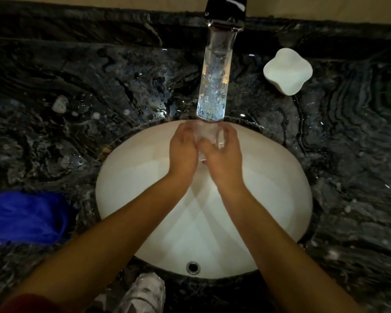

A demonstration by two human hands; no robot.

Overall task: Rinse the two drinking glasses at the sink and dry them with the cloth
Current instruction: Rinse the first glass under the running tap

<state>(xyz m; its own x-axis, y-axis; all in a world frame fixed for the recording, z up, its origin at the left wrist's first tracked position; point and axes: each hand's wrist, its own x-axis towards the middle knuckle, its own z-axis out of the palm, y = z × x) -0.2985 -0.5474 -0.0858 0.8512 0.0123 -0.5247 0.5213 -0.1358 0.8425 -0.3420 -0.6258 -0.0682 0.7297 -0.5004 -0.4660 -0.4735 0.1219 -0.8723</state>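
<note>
white oval sink (127, 177), set in a dark marbled desk (54, 86). glass-spouted tap (215, 82) reaches over the far rim. left hand (182, 152) and right hand (221, 159) meet under the spout, fingers of both curled round one clear drinking glass (207, 134), held over the far part of the basin; its outline is faint. blue cloth (25, 216) lies bunched on the desk, left of the sink. white four-lobed object (288, 71) stands on the desk, right of the tap. overflow hole (192, 267) on the near wall. white shoe (145, 292) on the floor below the near edge.
</note>
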